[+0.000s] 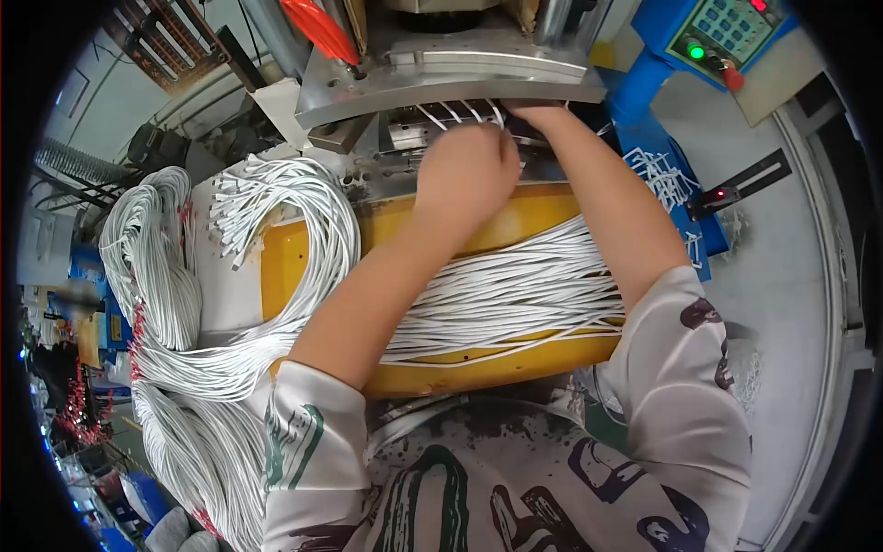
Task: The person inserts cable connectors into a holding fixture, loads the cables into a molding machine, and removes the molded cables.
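Observation:
My left hand (pixel 469 166) is closed and slightly blurred, in front of the metal mold (pixel 409 133) of a press. Several white cables (pixel 474 112) run from its top up under the press's upper plate (pixel 451 87), and the fingers appear wrapped round them. Just to the right, my right hand (pixel 538 112) reaches in under that plate; its fingers are hidden. Beneath my forearms a thick bundle of white cables (pixel 515 290) lies across a yellow tray (pixel 432 379).
More cable bundles with connector ends (pixel 244 207) lie on the left, beside coiled white cables (pixel 152 248). A blue control panel (pixel 717 41) with a lit green button stands top right. White pieces fill a blue bin (pixel 713 262) on the right. An orange-red object (pixel 322 32) hangs top left.

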A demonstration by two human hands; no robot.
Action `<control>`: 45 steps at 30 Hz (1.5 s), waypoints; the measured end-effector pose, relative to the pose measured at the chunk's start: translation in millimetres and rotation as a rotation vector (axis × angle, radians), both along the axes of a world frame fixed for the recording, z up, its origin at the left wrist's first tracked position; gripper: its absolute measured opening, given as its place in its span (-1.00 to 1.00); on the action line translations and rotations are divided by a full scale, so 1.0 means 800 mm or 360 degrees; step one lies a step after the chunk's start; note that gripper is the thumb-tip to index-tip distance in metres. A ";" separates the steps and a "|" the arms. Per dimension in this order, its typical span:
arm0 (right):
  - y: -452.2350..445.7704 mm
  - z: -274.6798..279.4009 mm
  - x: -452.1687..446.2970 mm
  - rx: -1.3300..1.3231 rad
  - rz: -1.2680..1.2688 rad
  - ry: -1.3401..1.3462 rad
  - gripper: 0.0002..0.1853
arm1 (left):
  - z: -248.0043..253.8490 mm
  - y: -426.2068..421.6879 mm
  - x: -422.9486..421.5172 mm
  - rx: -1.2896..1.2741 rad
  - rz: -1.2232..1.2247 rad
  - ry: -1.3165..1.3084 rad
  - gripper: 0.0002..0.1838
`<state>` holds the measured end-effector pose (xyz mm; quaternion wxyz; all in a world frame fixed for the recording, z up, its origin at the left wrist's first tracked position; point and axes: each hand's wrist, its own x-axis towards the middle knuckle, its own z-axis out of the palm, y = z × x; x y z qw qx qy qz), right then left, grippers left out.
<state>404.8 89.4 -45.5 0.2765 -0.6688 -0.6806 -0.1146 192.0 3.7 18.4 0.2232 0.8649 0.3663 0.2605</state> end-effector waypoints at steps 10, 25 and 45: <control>-0.016 0.028 -0.039 -0.0340 0.0409 0.0819 -0.51 | -0.037 0.040 -0.004 0.0402 0.0662 0.0575 -0.40; -0.099 0.036 -0.067 -0.0626 -0.0161 0.0670 -0.52 | -0.024 -0.068 -0.073 0.0117 0.0005 -0.0111 -0.46; -0.478 -0.007 -0.104 -0.0420 0.0156 -0.0388 -0.30 | -0.101 -0.190 -0.323 0.0650 0.0421 0.0792 -0.07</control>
